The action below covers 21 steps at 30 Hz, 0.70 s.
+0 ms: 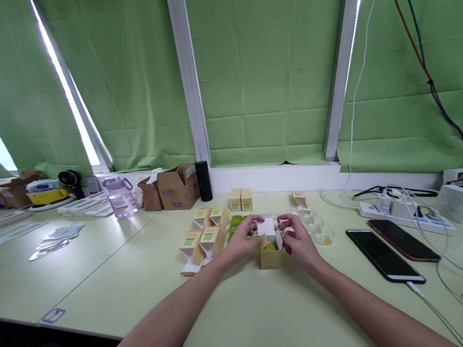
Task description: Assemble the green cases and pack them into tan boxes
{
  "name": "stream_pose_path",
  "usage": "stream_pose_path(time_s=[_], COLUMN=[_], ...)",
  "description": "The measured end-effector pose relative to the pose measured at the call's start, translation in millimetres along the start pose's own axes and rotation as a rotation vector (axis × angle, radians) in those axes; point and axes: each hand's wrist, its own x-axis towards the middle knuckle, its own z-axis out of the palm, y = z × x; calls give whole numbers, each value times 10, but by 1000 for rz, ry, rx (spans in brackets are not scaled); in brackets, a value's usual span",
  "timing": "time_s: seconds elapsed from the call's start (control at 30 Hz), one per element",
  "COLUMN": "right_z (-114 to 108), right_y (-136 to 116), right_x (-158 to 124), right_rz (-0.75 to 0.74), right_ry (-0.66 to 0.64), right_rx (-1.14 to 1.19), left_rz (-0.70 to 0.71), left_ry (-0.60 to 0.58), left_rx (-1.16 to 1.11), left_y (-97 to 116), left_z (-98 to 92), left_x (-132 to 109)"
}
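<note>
A small kraft cardboard box (271,260) stands on the table between my hands, its white-lined lid raised. Something green (268,246) shows inside it. My left hand (243,238) is closed at the left edge of the lid, thumb below and fingers above. On the other side, my right hand (299,242) has its bent fingers closed at the box's right side flap. Several similar boxes (209,241) with green labels stand to the left, some with flaps out. Green items (235,224) lie partly hidden behind my left hand. Clear round plastic pieces with yellow centres (324,235) lie to the right.
Two closed small boxes (241,199) stand farther back, near a black cylinder (203,181) and a brown carton (178,188). A purple jug (120,197) is at left. Two phones (384,255), a power strip (408,218) and loose cables occupy the right.
</note>
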Motion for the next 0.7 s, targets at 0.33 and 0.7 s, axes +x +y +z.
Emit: stream_pose_path(time_s=[0.33, 0.7], right_z=[31, 62], right_y=[-43, -72], right_x=[-20, -64], right_rz=[78, 131], right_ry=[-27, -68], right_rx=[20, 44], left_rz=[-11, -2], left_ry=[-7, 2], left_rx=[-11, -4], left_y=[15, 39], left_z=[23, 41], left_x=[-7, -30])
